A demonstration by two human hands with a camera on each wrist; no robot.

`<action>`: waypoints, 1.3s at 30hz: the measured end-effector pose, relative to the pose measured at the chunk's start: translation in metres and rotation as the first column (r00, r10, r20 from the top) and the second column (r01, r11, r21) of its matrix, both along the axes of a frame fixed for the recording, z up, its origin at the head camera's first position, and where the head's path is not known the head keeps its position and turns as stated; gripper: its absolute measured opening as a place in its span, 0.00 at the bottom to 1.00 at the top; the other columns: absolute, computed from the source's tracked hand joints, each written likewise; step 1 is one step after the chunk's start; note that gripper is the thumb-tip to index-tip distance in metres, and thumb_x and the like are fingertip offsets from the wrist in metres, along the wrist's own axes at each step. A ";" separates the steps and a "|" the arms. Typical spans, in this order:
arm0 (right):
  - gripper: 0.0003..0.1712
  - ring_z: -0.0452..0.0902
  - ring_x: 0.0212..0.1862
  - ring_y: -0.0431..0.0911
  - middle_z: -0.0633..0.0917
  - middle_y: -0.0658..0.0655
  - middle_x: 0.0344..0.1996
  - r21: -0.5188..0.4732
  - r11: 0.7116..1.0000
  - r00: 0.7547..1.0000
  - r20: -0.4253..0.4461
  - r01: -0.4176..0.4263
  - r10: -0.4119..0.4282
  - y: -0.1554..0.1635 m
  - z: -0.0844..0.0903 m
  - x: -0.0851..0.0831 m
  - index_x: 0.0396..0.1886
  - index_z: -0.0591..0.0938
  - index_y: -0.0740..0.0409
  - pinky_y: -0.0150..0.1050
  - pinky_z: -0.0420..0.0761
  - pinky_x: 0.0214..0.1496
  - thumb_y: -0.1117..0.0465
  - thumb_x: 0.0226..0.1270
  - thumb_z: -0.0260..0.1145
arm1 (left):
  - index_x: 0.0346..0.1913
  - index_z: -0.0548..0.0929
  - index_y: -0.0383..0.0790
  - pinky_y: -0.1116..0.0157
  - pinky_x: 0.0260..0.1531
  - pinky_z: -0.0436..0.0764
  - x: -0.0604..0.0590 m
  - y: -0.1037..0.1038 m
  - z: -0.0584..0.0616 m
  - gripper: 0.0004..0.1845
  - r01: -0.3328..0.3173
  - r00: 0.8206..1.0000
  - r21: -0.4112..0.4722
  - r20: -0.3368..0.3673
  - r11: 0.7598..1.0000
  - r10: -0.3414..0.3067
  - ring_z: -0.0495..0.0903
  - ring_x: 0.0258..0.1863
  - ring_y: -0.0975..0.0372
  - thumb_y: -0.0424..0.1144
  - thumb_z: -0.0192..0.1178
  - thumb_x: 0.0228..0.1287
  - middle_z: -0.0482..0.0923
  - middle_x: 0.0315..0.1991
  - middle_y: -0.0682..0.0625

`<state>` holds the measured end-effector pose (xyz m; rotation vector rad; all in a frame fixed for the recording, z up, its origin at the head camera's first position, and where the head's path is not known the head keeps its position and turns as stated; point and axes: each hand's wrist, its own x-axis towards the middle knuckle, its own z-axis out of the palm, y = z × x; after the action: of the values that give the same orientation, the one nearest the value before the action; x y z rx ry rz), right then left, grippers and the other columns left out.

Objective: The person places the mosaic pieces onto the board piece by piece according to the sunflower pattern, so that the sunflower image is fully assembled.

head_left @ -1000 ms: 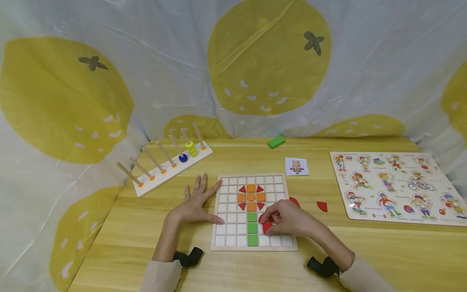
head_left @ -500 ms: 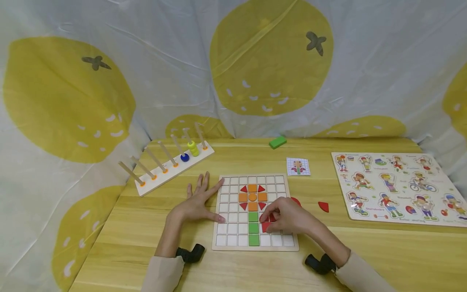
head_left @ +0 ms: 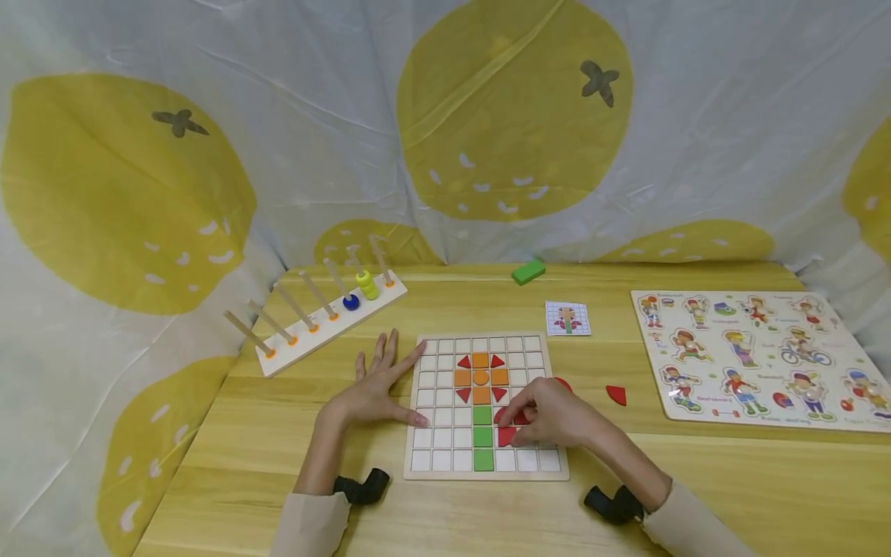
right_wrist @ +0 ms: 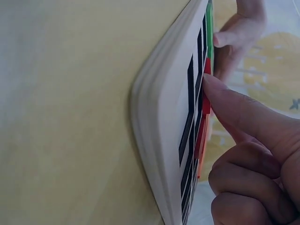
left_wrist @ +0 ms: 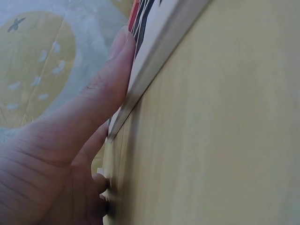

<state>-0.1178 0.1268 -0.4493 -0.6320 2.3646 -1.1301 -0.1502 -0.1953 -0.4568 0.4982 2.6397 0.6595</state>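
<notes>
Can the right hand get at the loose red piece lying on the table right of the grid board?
Probably yes. The right hand is busy on a red piece on the grid board, but bare table lies between it and the loose red piece.

Two hands show: the left hand (head_left: pixel 372 391) and the right hand (head_left: pixel 550 414), both at the one grid board (head_left: pixel 422 464) in the lower middle of the frame. On the board sit four orange squares (head_left: pixel 462 377), one orange circle (head_left: pixel 481 377), three green squares (head_left: pixel 483 437) in a column, and four small red triangles (head_left: pixel 463 361); more red pieces under the right hand cannot be counted. One loose red piece (head_left: pixel 616 394) lies right of the board, another (head_left: pixel 562 382) peeks from behind the right hand. One peg rack (head_left: pixel 327 325) at left carries seven pegs. One green block (head_left: pixel 528 271), one card (head_left: pixel 567 318) and one picture puzzle (head_left: pixel 755 357) complete the table.
</notes>
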 end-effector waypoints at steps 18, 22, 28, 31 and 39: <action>0.06 0.60 0.19 0.35 0.73 0.45 0.17 -0.032 0.999 1.000 -0.010 0.003 -0.003 -0.003 -0.001 0.001 0.30 0.90 0.47 0.26 0.60 0.20 0.60 0.50 0.77 | 0.77 0.42 0.63 0.35 0.67 0.22 -0.001 0.001 -0.003 0.65 0.005 1.000 0.011 -0.025 1.000 -0.005 0.18 0.75 0.45 0.66 0.73 0.38 0.17 0.77 0.41; 0.05 0.61 0.21 0.35 0.75 0.45 0.18 -0.036 0.999 1.000 0.004 0.014 -0.014 0.000 0.001 0.000 0.30 0.90 0.46 0.26 0.61 0.22 0.58 0.52 0.77 | 0.77 0.42 0.64 0.35 0.67 0.22 0.000 0.000 -0.003 0.65 0.002 1.000 0.008 -0.023 1.000 -0.001 0.18 0.76 0.45 0.67 0.73 0.38 0.17 0.77 0.41; 0.07 0.60 0.21 0.38 0.71 0.47 0.17 0.018 0.984 0.983 -0.044 0.179 -0.178 0.033 0.007 -0.019 0.36 0.88 0.47 0.29 0.60 0.21 0.56 0.57 0.73 | 0.77 0.42 0.63 0.35 0.67 0.21 0.001 -0.001 -0.004 0.65 0.001 1.000 0.011 -0.021 1.000 -0.001 0.18 0.76 0.45 0.66 0.73 0.38 0.17 0.77 0.41; 0.08 0.58 0.19 0.40 0.64 0.48 0.15 0.052 0.958 0.957 -0.079 0.282 -0.277 0.055 0.007 -0.029 0.37 0.88 0.50 0.30 0.59 0.19 0.57 0.56 0.73 | 0.77 0.42 0.63 0.35 0.67 0.22 0.001 -0.001 -0.004 0.65 0.003 1.000 0.008 -0.023 1.000 -0.003 0.18 0.76 0.45 0.66 0.73 0.38 0.17 0.77 0.41; 0.14 0.57 0.16 0.40 0.63 0.47 0.12 0.106 0.947 0.953 -0.018 0.302 -0.302 0.079 0.006 -0.038 0.37 0.87 0.54 0.32 0.59 0.17 0.56 0.51 0.77 | 0.77 0.43 0.62 0.35 0.67 0.21 0.001 -0.001 -0.004 0.65 0.001 1.000 0.022 -0.029 1.000 0.000 0.18 0.75 0.44 0.65 0.74 0.38 0.18 0.77 0.40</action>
<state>-0.1558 0.2055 -0.4437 -0.2367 2.5644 -1.1124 -0.1495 -0.1965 -0.4605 0.5187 2.6619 0.6875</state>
